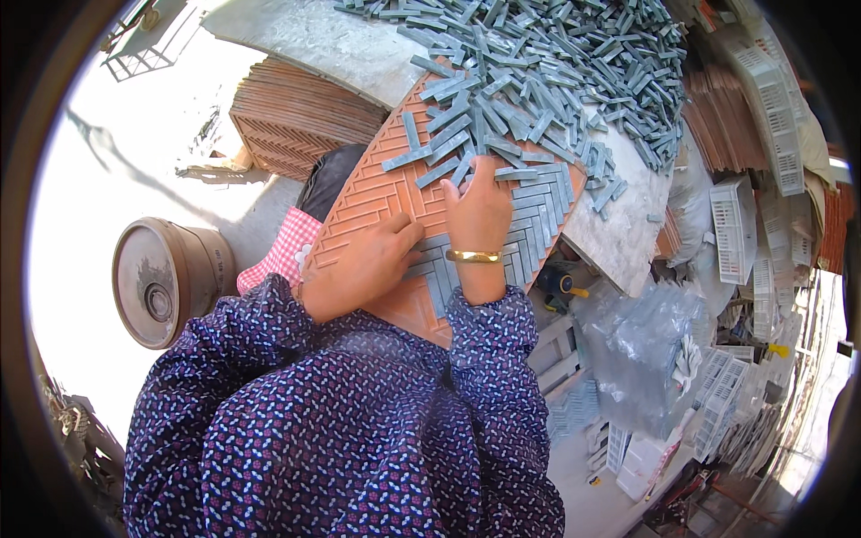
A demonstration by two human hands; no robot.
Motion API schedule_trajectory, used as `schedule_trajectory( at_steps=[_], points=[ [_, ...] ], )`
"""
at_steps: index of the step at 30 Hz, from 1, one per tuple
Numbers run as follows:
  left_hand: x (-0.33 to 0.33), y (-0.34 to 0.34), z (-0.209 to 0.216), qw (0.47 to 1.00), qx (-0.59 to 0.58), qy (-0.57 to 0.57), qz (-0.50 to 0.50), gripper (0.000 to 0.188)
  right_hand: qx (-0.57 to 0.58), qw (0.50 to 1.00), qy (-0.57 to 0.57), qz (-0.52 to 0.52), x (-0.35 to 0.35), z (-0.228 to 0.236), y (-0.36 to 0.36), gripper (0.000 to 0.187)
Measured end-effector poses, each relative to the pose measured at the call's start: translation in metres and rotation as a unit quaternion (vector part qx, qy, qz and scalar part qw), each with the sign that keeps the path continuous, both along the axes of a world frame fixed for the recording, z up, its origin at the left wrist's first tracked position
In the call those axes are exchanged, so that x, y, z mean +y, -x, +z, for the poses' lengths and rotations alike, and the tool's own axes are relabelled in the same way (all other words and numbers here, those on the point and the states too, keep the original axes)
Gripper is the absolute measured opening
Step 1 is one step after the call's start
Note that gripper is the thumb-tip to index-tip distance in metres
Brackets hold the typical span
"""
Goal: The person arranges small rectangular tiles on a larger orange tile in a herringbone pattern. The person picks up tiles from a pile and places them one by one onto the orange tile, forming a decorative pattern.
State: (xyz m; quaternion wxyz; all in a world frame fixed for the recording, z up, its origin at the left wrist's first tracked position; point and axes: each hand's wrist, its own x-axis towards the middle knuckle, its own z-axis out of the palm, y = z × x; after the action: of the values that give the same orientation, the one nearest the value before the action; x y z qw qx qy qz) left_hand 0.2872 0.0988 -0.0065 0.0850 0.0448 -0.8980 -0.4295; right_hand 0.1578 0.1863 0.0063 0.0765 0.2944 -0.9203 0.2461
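Observation:
An orange tray (359, 193) with herringbone grooves lies tilted in front of me. Its right part is filled with fitted blue-grey tile strips (529, 220), while grooves on the left are bare. Loose strips (439, 148) are scattered over its far end. My right hand (480, 211), with a gold bracelet (473, 256) at the wrist, is closed at the edge of these loose strips, its fingertips partly hidden around one. Resting on the tray beside the laid strips, my left hand (363, 264) has its fingers curled under; what they hold, if anything, is hidden.
A large heap of loose strips (574, 54) covers the pale board (305, 40) beyond the tray. Stacked orange trays (300, 117) stand at the far left, near a brown bucket (170, 278). White plastic crates (734, 229) and a clear plastic-wrapped bundle (641, 359) are on the right.

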Motion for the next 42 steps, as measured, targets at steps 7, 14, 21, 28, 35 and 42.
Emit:
schedule_trajectory(
  at_steps=[7,14,21,28,35,42],
  points=[
    [-0.002,0.001,-0.002,1.0,-0.002,-0.007,-0.025,0.024,-0.208,0.977,0.052,-0.013,0.035,0.019,-0.007,0.038],
    [-0.003,-0.004,-0.004,1.0,-0.021,-0.019,-0.011,0.023,-0.188,0.982,-0.015,0.025,0.078,0.031,-0.036,0.034],
    [0.002,-0.006,-0.001,0.998,0.048,0.027,-0.002,0.023,-0.116,0.987,-0.072,0.08,0.076,0.022,-0.046,0.035],
    [-0.004,-0.007,0.0,0.985,0.12,0.114,-0.055,0.022,-0.151,0.979,-0.078,0.112,0.078,0.025,-0.043,0.033],
    [-0.002,-0.012,0.001,0.999,0.043,-0.009,0.001,0.02,-0.159,0.972,0.001,0.175,0.073,0.014,-0.028,0.038],
    [0.001,-0.006,0.003,0.999,0.053,-0.006,-0.001,0.022,-0.156,0.974,-0.012,0.167,0.072,0.015,-0.023,0.04]
  ],
)
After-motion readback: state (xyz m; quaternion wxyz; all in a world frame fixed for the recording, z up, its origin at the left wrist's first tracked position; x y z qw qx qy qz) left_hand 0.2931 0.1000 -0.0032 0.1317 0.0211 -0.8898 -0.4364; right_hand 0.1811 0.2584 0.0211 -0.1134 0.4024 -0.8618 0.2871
